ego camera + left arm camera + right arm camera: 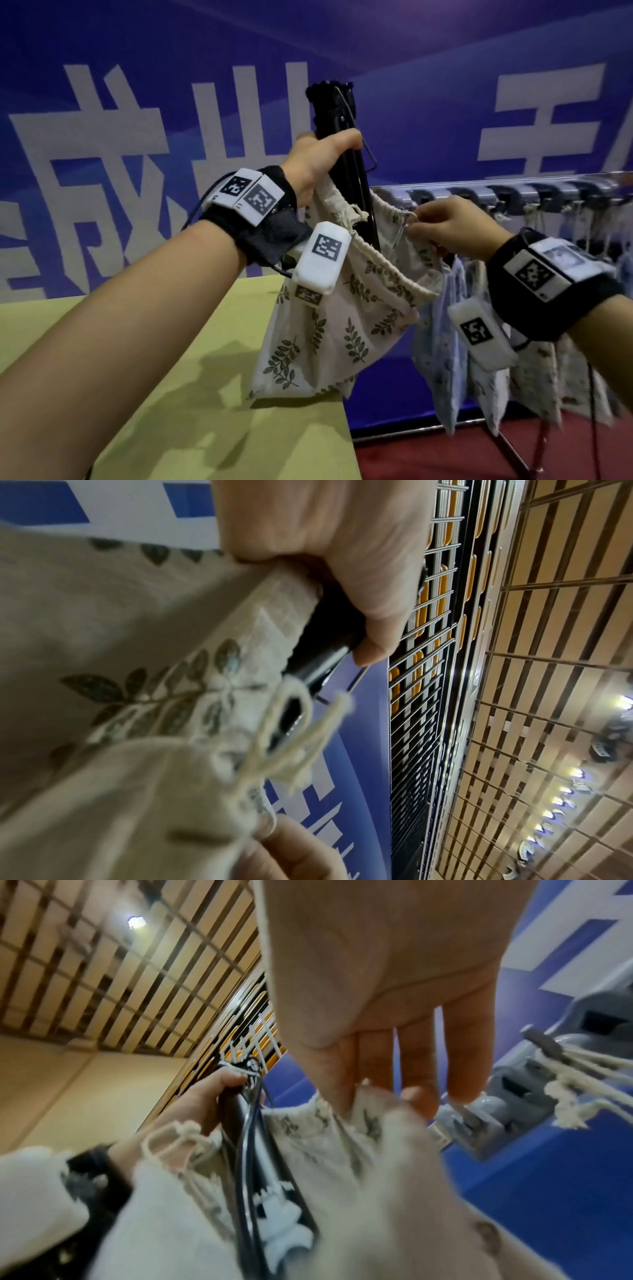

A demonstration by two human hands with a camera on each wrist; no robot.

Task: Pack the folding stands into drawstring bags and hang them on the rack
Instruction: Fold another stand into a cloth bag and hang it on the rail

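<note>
A black folding stand [337, 137] stands upright, its lower part inside a cream drawstring bag [329, 329] printed with green leaves, its top well above the bag's mouth. My left hand [322, 161] grips the stand [322, 642] together with the left edge of the bag [120, 642]. My right hand [448, 228] pinches the bag's rim at the right side and holds the mouth open. In the right wrist view the fingers [414, 1096] pinch the cloth [342, 1137] beside the stand [250, 1137]. A knotted cord [287, 745] hangs at the bag's mouth.
A rack [513, 195] with grey clips [496, 1118] runs along the right, and several filled drawstring bags [479, 342] hang from it by their cords. A yellow-green table [171, 394] lies below left. A blue banner wall [411, 102] stands behind; red floor [445, 455] lies under the rack.
</note>
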